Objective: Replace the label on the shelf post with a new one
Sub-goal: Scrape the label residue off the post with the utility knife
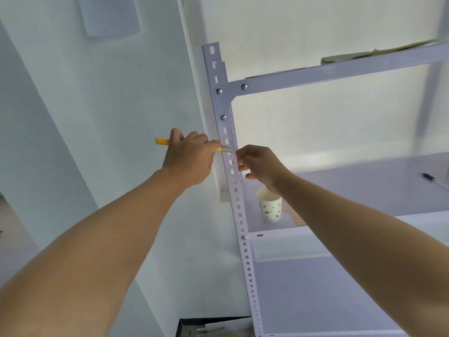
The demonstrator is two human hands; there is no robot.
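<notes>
Against the front face of the shelf post (237, 198), just below its bolted corner bracket (222, 103), the left hand (188, 159) grips a yellow-handled knife (162, 141). Its fingers are curled round the handle, and the thin blade (226, 150) lies flat across the post's slotted face. A small pale smudge at the blade tip may be the label (229, 153), though it is too blurred to be sure.

The right hand (261, 164) is on the other side of the post, level with the blade. Its fingers are relaxed and only slightly bent, and the fingertips (239, 162) touch the post's right edge.

Right of the post and lower down, a paper cup (270, 206) with green print stands on the shelf board (352, 188). A dark pen (428, 176) lies on the same board, well away from the post.
</notes>
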